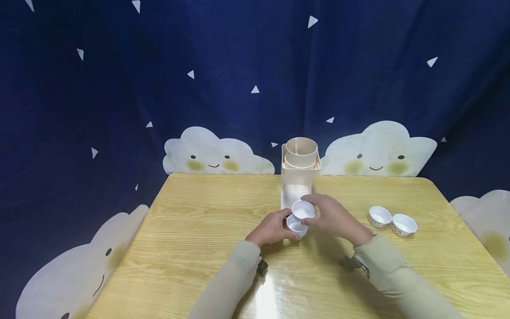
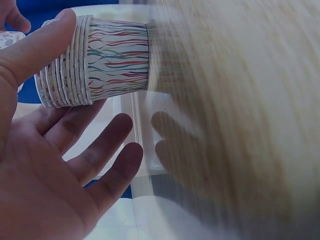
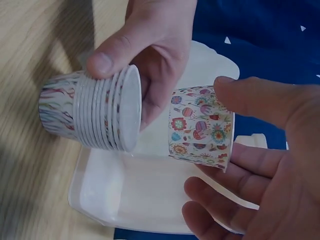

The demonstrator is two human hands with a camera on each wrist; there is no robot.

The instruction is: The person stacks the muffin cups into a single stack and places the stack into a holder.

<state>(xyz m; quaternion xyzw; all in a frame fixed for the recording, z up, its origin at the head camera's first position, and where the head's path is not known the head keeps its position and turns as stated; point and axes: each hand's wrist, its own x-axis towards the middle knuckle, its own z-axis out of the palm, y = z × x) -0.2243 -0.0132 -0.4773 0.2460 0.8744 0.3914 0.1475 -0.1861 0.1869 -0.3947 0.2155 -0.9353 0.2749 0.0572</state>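
Observation:
My left hand (image 1: 272, 228) grips a nested stack of small paper cups (image 3: 60, 106) between thumb and fingers. The stack's lowest cup has wavy coloured stripes (image 2: 120, 57); its base is at the wooden tabletop. Just above and beside the stack's mouth, my right hand (image 1: 334, 218) pinches a paper cup (image 3: 200, 127) with a flower print. That cup is apart from the stack in the right wrist view. Both cup mouths face up in the head view, white inside. Directly behind the hands stands a cream plastic holder (image 1: 296, 177) with a round tube on top.
To the right, two more small paper cups (image 1: 380, 216) stand upright side by side on the wooden table (image 1: 207, 221). A dark blue curtain (image 1: 239, 53) with white triangles and smiling clouds hangs behind the table's far edge and along its sides.

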